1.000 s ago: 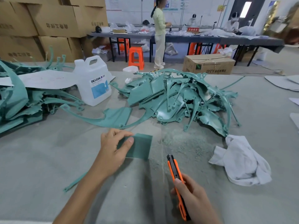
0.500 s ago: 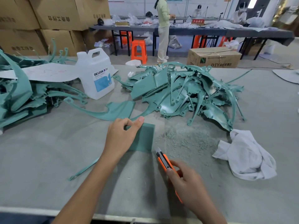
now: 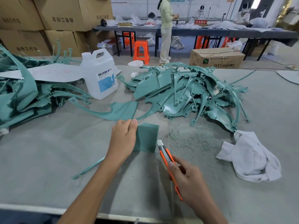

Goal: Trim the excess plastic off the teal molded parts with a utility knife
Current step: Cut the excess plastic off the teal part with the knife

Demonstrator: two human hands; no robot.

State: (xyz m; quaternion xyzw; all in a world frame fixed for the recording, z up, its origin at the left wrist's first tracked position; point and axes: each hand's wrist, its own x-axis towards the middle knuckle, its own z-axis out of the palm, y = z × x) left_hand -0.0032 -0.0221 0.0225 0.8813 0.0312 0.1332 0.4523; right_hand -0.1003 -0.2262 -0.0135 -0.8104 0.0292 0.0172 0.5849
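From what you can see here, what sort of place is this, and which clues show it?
Probably a factory finishing workshop: heaps of teal molded parts on the workbench, stacked cardboard cartons behind, and a utility knife in the right hand.

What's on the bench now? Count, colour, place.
teal rectangular plastic block: 1, teal, table centre, in left hand
orange utility knife: 1, orange, in right hand
heap of teal molded parts: 1, teal, behind block
second teal parts heap: 1, teal, far left
white plastic jug: 1, white, back left
white crumpled cloth: 1, white, right
thin teal plastic strip: 1, teal, near left
left hand: 1, grips block
right hand: 1, grips knife
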